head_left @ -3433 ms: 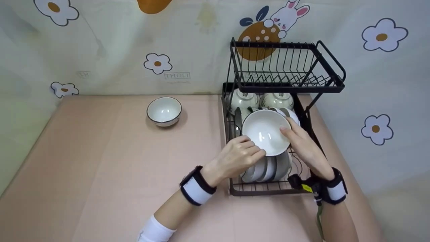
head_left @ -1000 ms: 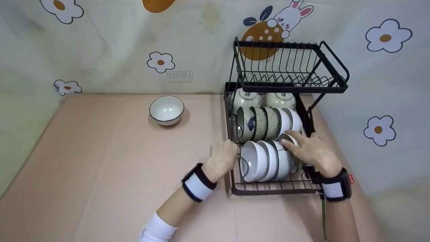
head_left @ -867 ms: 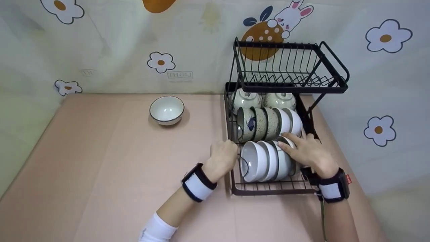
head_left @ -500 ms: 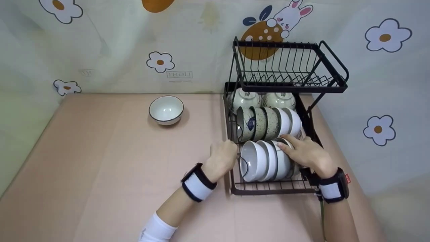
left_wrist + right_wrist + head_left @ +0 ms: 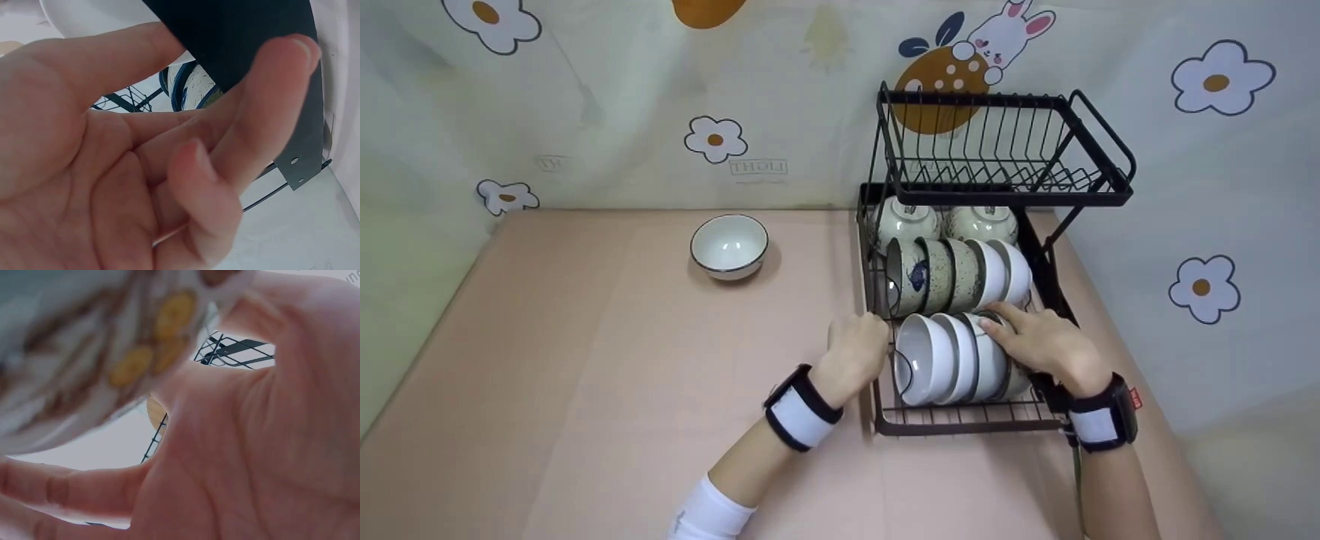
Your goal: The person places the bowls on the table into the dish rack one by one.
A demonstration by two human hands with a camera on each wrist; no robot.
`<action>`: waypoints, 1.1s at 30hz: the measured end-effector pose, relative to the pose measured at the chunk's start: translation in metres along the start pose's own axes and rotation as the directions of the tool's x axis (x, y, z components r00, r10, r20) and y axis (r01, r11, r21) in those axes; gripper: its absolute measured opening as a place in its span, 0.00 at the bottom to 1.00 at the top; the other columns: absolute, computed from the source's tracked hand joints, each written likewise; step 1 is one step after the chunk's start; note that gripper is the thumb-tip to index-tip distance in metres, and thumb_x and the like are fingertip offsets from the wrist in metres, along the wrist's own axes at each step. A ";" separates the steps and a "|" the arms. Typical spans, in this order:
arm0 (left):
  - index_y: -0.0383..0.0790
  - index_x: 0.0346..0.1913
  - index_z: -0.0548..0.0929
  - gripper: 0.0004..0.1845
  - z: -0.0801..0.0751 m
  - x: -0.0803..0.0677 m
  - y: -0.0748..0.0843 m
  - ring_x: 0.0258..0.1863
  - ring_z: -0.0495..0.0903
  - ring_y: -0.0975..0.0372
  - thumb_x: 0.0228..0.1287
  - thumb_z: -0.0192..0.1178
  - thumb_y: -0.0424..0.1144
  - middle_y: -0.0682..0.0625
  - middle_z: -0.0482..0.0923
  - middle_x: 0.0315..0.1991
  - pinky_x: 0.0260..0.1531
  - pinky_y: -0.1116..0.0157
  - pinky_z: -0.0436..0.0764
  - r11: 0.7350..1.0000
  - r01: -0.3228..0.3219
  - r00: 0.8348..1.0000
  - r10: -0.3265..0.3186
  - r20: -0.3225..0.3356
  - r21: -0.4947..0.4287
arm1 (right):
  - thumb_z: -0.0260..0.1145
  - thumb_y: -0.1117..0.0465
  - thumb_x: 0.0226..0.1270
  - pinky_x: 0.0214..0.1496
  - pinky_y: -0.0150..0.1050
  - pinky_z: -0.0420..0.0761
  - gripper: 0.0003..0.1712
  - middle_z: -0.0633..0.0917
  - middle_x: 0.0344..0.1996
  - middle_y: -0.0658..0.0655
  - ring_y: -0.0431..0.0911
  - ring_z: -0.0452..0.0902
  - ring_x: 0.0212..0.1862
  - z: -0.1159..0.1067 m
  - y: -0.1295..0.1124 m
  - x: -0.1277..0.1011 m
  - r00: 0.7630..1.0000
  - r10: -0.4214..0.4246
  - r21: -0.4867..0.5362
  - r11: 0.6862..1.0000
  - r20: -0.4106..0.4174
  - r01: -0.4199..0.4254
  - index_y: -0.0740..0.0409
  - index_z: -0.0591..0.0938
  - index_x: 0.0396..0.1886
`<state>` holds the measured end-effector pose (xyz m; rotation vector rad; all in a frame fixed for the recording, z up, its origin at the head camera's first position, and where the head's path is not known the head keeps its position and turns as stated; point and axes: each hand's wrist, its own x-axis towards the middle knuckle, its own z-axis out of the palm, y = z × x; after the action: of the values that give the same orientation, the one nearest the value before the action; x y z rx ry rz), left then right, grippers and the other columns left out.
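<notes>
My left hand (image 5: 856, 349) grips the left edge of the black dish rack (image 5: 967, 430), its fingers curled round a flat dark bar (image 5: 301, 135) in the left wrist view. On the rack's lower tier, white bowls (image 5: 919, 360) stand on their sides in a front row. At that row's right end my right hand (image 5: 1046, 341) holds a bowl (image 5: 1018, 381), thumb and fingers at its upper rim. The right wrist view shows brown and yellow patterning on this bowl's outside (image 5: 112, 354). Most of it is hidden by the hand in the head view.
Behind the front row stand speckled bowls (image 5: 937, 276) and white bowls (image 5: 1011, 274). Two upturned bowls (image 5: 907, 221) sit at the back, under the rack's wire upper tier (image 5: 1005, 196). A dark-rimmed white bowl (image 5: 729, 247) stands upright on the pink tabletop (image 5: 660, 337) to the left.
Both hands held a white bowl above the rack earlier; the left hand has since moved to the rack's left edge. Over the last second the right hand's bowl has shifted slightly left against the row.
</notes>
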<state>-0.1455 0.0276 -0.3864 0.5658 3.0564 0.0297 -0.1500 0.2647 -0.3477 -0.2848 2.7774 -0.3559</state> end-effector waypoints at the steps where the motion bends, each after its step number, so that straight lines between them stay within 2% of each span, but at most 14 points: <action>1: 0.41 0.31 0.87 0.11 0.000 0.000 0.000 0.24 0.81 0.59 0.57 0.67 0.46 0.49 0.84 0.29 0.17 0.66 0.78 1.000 0.000 1.000 0.000 0.002 -0.003 | 0.41 0.33 0.72 0.51 0.68 0.71 0.39 0.69 0.61 0.77 0.77 0.66 0.57 0.000 0.000 0.000 1.000 -0.001 0.000 1.000 -0.005 0.001 0.53 0.65 0.71; 3: 0.40 0.32 0.87 0.11 -0.001 0.001 -0.001 0.24 0.81 0.59 0.58 0.67 0.46 0.49 0.84 0.29 0.17 0.66 0.78 1.000 0.002 1.000 -0.001 0.020 -0.014 | 0.43 0.33 0.71 0.46 0.65 0.74 0.39 0.72 0.58 0.78 0.76 0.71 0.53 0.000 0.001 0.001 1.000 -0.001 -0.001 1.000 -0.020 0.001 0.53 0.67 0.69; 6: 0.40 0.33 0.86 0.14 -0.002 0.002 -0.003 0.25 0.81 0.59 0.59 0.66 0.48 0.49 0.84 0.30 0.17 0.66 0.78 0.999 0.001 0.999 0.001 0.053 -0.040 | 0.45 0.31 0.69 0.36 0.56 0.78 0.39 0.78 0.50 0.77 0.67 0.79 0.41 -0.002 0.002 0.002 0.999 0.016 0.018 1.000 -0.040 -0.015 0.54 0.69 0.67; 9: 0.39 0.32 0.86 0.14 -0.005 0.003 -0.008 0.26 0.81 0.59 0.61 0.64 0.48 0.48 0.83 0.29 0.19 0.66 0.78 0.995 0.009 0.997 -0.001 0.078 -0.096 | 0.47 0.31 0.68 0.27 0.46 0.77 0.40 0.82 0.41 0.74 0.56 0.79 0.31 -0.002 0.003 0.003 0.998 0.035 0.048 0.998 -0.057 -0.033 0.57 0.70 0.64; 10: 0.38 0.31 0.85 0.12 -0.005 0.004 -0.010 0.26 0.81 0.58 0.63 0.63 0.45 0.47 0.83 0.29 0.19 0.65 0.79 0.993 0.009 0.997 0.001 0.081 -0.117 | 0.47 0.31 0.68 0.27 0.45 0.76 0.40 0.82 0.40 0.73 0.55 0.79 0.30 -0.002 0.003 0.004 0.997 0.040 0.054 0.998 -0.066 -0.036 0.58 0.71 0.64; 13: 0.37 0.28 0.84 0.09 -0.006 0.006 -0.017 0.25 0.80 0.58 0.63 0.61 0.37 0.46 0.82 0.27 0.21 0.64 0.79 0.986 0.006 0.998 0.004 0.059 -0.164 | 0.46 0.32 0.69 0.30 0.50 0.78 0.41 0.82 0.37 0.72 0.58 0.80 0.32 -0.003 0.004 0.004 0.992 0.029 0.026 0.999 -0.119 -0.026 0.62 0.72 0.62; 17: 0.34 0.33 0.84 0.07 -0.009 0.010 -0.030 0.24 0.78 0.58 0.63 0.62 0.36 0.45 0.81 0.28 0.22 0.65 0.79 0.973 0.010 0.999 -0.002 0.033 -0.229 | 0.50 0.35 0.70 0.29 0.52 0.77 0.38 0.83 0.31 0.69 0.59 0.80 0.31 -0.003 0.005 0.004 0.979 0.015 -0.021 1.000 -0.205 -0.019 0.65 0.74 0.59; 20: 0.33 0.37 0.83 0.10 -0.010 0.015 -0.045 0.26 0.79 0.56 0.63 0.63 0.39 0.43 0.81 0.30 0.24 0.65 0.79 0.959 0.014 1.000 -0.019 -0.017 -0.284 | 0.56 0.40 0.69 0.25 0.49 0.76 0.34 0.82 0.28 0.66 0.56 0.78 0.28 -0.004 0.005 0.005 0.962 0.003 -0.025 1.000 -0.274 -0.010 0.67 0.76 0.54; 23: 0.32 0.40 0.82 0.11 -0.007 0.021 -0.062 0.28 0.81 0.54 0.63 0.62 0.38 0.41 0.82 0.32 0.26 0.64 0.81 0.950 0.003 0.993 -0.039 -0.109 -0.311 | 0.60 0.45 0.68 0.23 0.49 0.76 0.28 0.82 0.27 0.65 0.55 0.78 0.26 -0.004 0.004 0.005 0.937 -0.017 -0.034 0.999 -0.348 0.005 0.69 0.78 0.47; 25: 0.31 0.43 0.81 0.11 -0.004 0.024 -0.074 0.31 0.82 0.52 0.63 0.62 0.37 0.40 0.83 0.35 0.28 0.64 0.82 0.949 0.005 0.984 -0.061 -0.167 -0.315 | 0.62 0.48 0.67 0.22 0.49 0.76 0.23 0.82 0.25 0.64 0.56 0.78 0.25 -0.004 0.003 0.005 0.917 -0.025 -0.039 0.999 -0.398 0.011 0.67 0.79 0.42; 28: 0.30 0.48 0.80 0.15 0.001 0.029 -0.092 0.36 0.82 0.50 0.63 0.62 0.36 0.38 0.82 0.40 0.33 0.62 0.83 0.957 0.042 0.967 -0.111 -0.228 -0.287 | 0.63 0.51 0.66 0.21 0.50 0.75 0.19 0.82 0.24 0.64 0.56 0.77 0.24 -0.003 0.002 0.006 0.885 -0.041 -0.043 0.999 -0.464 0.023 0.65 0.80 0.36; 30: 0.29 0.51 0.78 0.17 0.002 0.031 -0.104 0.40 0.81 0.47 0.63 0.62 0.35 0.36 0.81 0.43 0.38 0.58 0.83 0.962 0.078 0.955 -0.147 -0.257 -0.260 | 0.64 0.52 0.66 0.20 0.50 0.75 0.17 0.83 0.23 0.63 0.55 0.77 0.23 -0.002 0.001 0.006 0.864 -0.055 -0.046 0.998 -0.501 0.037 0.64 0.81 0.35; 33: 0.27 0.53 0.76 0.19 0.006 0.033 -0.120 0.45 0.79 0.44 0.62 0.62 0.34 0.34 0.80 0.45 0.42 0.53 0.81 0.964 0.136 0.936 -0.201 -0.289 -0.230 | 0.64 0.52 0.66 0.17 0.46 0.72 0.16 0.79 0.16 0.57 0.51 0.73 0.19 -0.002 0.000 0.006 0.846 -0.073 -0.050 0.997 -0.528 0.055 0.63 0.82 0.36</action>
<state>-0.2191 -0.0724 -0.3965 0.3068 3.3318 0.4715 -0.1569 0.2638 -0.3475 -0.3283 3.3291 -0.4649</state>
